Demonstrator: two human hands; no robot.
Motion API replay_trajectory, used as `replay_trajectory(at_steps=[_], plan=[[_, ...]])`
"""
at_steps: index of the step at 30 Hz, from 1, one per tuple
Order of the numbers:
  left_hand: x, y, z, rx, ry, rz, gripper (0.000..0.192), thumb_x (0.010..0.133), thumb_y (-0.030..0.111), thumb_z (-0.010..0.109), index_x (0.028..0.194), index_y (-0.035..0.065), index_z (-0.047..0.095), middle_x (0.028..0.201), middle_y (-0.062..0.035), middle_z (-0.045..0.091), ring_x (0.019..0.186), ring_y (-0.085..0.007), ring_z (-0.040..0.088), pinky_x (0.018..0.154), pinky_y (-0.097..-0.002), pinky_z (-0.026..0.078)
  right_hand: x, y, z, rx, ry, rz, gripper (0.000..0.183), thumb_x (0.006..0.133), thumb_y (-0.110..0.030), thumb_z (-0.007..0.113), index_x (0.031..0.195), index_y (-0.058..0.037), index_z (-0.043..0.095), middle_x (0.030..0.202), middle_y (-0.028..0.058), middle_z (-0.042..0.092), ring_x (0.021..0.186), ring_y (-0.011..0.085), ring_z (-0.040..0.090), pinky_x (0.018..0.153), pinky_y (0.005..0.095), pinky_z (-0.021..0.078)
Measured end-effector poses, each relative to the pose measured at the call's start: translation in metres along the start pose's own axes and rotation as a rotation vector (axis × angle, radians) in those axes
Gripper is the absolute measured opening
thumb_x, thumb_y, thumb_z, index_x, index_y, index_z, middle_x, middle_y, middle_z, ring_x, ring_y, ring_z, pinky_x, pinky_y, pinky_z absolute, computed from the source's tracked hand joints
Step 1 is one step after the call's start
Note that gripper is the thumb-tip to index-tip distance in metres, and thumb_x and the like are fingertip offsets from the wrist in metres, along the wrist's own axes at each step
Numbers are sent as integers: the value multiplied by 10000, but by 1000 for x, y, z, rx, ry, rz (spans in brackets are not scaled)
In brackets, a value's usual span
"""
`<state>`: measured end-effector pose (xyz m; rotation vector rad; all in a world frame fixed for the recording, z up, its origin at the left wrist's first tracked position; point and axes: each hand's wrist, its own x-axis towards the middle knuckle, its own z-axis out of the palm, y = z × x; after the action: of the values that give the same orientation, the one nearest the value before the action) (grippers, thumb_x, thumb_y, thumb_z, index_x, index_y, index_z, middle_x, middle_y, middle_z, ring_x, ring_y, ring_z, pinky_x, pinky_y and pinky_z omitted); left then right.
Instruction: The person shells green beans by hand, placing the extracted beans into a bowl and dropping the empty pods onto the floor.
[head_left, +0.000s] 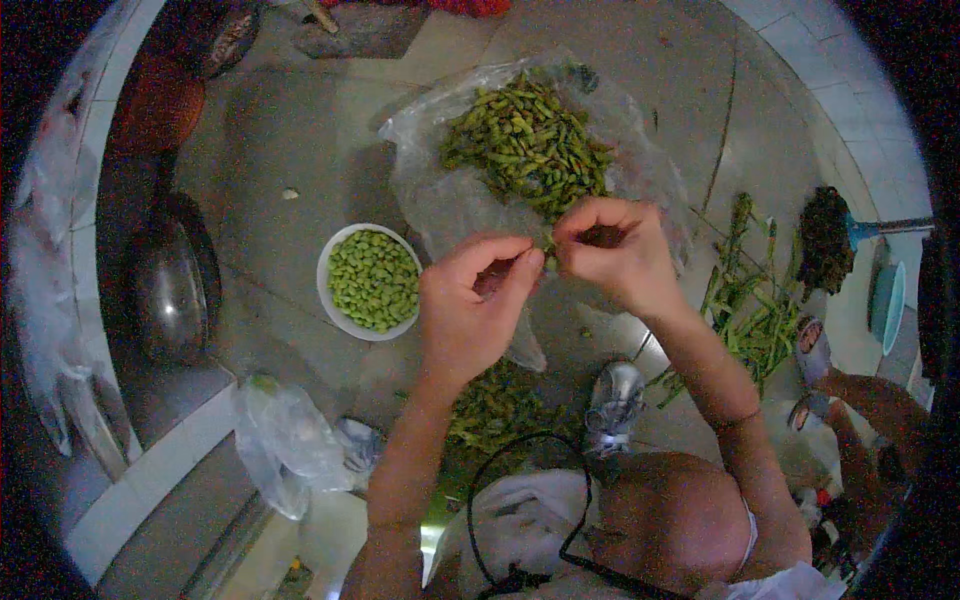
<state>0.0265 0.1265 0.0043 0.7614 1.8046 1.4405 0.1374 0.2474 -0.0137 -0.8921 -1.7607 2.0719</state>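
My left hand (480, 300) and my right hand (619, 251) are close together in the middle, fingertips pinched on a small green bean pod (550, 255) between them. Just beyond them a heap of green bean pods (529, 142) lies on a clear plastic bag (431, 202) spread on the tiled floor. To the left of my left hand, a white bowl (322, 289) holds many shelled green beans (373, 279). Below my hands, between my feet, lies a pile of loose pods or husks (502, 412), partly covered by my left forearm.
A dark metal wok (171, 292) is at the left. Another plastic bag (289, 442) sits at lower left. Green stalks (754, 307) lie on the right, beside a mop head (825, 240) and a turquoise basin (889, 307). Another person's legs (847, 420) show at far right.
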Motion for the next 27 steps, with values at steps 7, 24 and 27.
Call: replay_trajectory(at_steps=[7, 24, 27], plan=[[11, -3, -5, -217, -19, -228, 134, 797, 78, 584, 837, -49, 591, 710, -93, 618, 599, -126, 598, 548, -235, 500, 10, 4, -3, 315, -128, 263, 154, 701, -68, 648, 832, -1, 604, 720, 55, 618, 636, 131, 591, 601, 261, 493], [36, -34, -8, -342, 2, -418, 151, 765, 62, 616, 885, -25, 587, 814, -92, 609, 702, -147, 605, 556, -264, 537, 24, 32, 11, -137, -14, -156, 163, 772, -82, 608, 921, -18, 606, 833, 66, 612, 742, 145, 595, 667, 258, 486], [36, -38, -9, -296, -22, -425, 153, 764, 73, 619, 880, -24, 593, 811, -94, 609, 690, -150, 606, 548, -264, 536, 24, 32, 14, 32, 62, -2, 168, 753, -86, 631, 905, -19, 608, 793, 62, 608, 716, 140, 595, 659, 255, 486]])
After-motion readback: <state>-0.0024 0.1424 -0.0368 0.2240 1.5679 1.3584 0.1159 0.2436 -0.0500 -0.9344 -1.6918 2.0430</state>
